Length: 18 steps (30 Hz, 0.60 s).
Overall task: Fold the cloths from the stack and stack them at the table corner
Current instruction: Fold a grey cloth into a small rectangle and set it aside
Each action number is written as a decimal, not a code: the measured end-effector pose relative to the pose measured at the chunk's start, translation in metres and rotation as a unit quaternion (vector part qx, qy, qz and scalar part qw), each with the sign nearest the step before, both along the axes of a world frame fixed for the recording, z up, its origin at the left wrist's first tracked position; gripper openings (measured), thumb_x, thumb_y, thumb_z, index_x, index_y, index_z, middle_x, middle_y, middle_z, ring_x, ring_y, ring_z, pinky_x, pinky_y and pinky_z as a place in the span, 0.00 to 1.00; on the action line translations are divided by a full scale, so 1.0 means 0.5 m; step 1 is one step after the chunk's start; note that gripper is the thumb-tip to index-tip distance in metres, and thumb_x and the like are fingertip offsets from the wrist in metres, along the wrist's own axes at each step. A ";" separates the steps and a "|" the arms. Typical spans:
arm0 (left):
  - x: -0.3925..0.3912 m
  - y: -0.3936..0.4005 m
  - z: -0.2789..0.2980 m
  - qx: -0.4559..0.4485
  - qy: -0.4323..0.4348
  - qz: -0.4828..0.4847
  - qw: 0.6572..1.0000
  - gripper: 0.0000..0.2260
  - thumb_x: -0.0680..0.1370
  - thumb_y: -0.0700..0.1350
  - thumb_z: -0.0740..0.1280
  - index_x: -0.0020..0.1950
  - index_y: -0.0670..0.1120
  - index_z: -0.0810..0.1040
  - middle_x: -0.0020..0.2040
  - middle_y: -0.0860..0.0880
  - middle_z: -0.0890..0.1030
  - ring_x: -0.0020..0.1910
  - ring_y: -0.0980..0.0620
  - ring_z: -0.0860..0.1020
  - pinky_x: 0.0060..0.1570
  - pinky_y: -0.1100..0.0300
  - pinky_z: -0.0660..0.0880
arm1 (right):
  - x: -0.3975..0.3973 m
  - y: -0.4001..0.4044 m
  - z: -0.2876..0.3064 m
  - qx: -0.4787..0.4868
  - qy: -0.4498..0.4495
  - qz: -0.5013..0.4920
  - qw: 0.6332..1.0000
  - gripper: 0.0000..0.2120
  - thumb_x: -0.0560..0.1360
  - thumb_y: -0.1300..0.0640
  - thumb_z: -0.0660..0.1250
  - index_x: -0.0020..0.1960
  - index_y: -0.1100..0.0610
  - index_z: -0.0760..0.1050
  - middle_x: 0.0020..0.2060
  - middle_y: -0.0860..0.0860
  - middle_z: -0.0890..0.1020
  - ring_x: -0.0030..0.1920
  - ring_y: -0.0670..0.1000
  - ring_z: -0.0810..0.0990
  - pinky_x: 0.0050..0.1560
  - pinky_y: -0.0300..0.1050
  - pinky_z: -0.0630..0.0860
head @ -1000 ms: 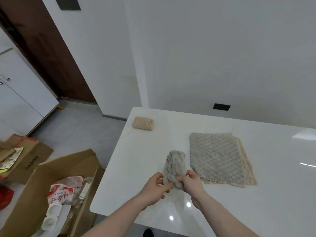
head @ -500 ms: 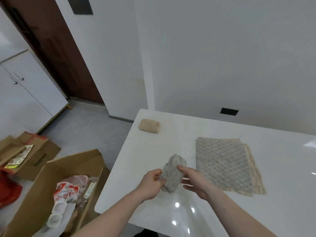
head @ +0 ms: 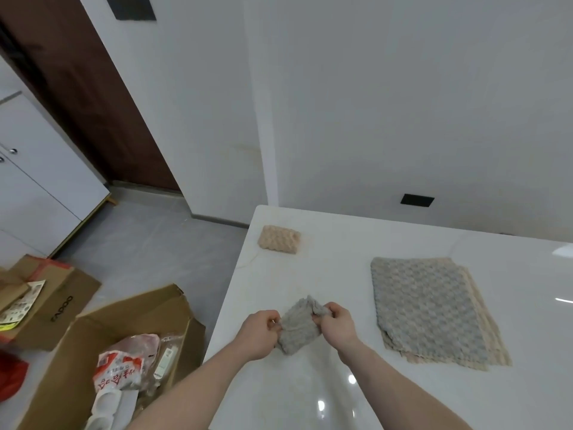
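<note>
Head view. Left hand (head: 259, 333) and right hand (head: 336, 324) each pinch one side of a folded grey cloth (head: 298, 328) above the white table (head: 310, 398). A stack of flat cloths (head: 431, 308) lies to the right; a folded beige cloth (head: 280, 239) sits near the far-left corner. Open cardboard box (head: 102, 339) on the floor, left.

- Our left hand (head: 259, 333) has its fingers curled, pinching the left edge of the grey cloth (head: 298, 328).
- Our right hand (head: 338, 324) pinches the cloth's upper right corner between thumb and curled fingers.
- Both our forearms are bare and reach forward, drawing closer together toward the hands.
</note>
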<state>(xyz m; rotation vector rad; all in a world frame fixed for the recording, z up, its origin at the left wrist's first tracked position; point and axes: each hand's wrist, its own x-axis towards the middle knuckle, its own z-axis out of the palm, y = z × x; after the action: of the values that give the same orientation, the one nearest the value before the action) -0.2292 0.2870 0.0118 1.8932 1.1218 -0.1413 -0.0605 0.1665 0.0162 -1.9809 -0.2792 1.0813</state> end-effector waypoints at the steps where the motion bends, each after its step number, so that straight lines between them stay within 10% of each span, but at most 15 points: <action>1: -0.005 0.021 -0.008 0.010 0.007 -0.005 1.000 0.11 0.79 0.42 0.65 0.37 0.53 0.76 0.35 0.47 0.80 0.30 0.50 0.76 0.33 0.57 0.73 | -0.008 0.015 -0.006 -0.002 0.011 -0.007 1.000 0.06 0.70 0.63 0.69 0.37 0.56 0.74 0.32 0.49 0.76 0.35 0.50 0.73 0.37 0.44 0.69; 8: -0.015 0.138 -0.069 0.027 0.039 -0.043 0.998 0.07 0.81 0.46 0.64 0.45 0.49 0.79 0.43 0.47 0.83 0.44 0.45 0.80 0.42 0.57 0.74 | -0.024 0.101 -0.052 -0.060 0.100 -0.001 0.993 0.10 0.78 0.52 0.67 0.54 0.58 0.79 0.49 0.54 0.85 0.51 0.54 0.86 0.43 0.46 0.80; 18: 0.023 0.245 -0.125 -0.032 0.039 -0.005 0.999 0.06 0.82 0.44 0.63 0.57 0.51 0.79 0.52 0.52 0.81 0.51 0.49 0.80 0.53 0.54 0.78 | -0.002 0.224 -0.139 -0.104 0.040 0.045 0.993 0.13 0.78 0.48 0.67 0.51 0.58 0.78 0.44 0.54 0.82 0.43 0.54 0.82 0.43 0.49 0.81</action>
<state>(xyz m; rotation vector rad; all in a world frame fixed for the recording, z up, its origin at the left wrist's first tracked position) -0.2179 0.4096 -0.0508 1.8509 1.1475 -0.2552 -0.0613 0.2786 -0.0532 -2.1184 -0.2228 1.2891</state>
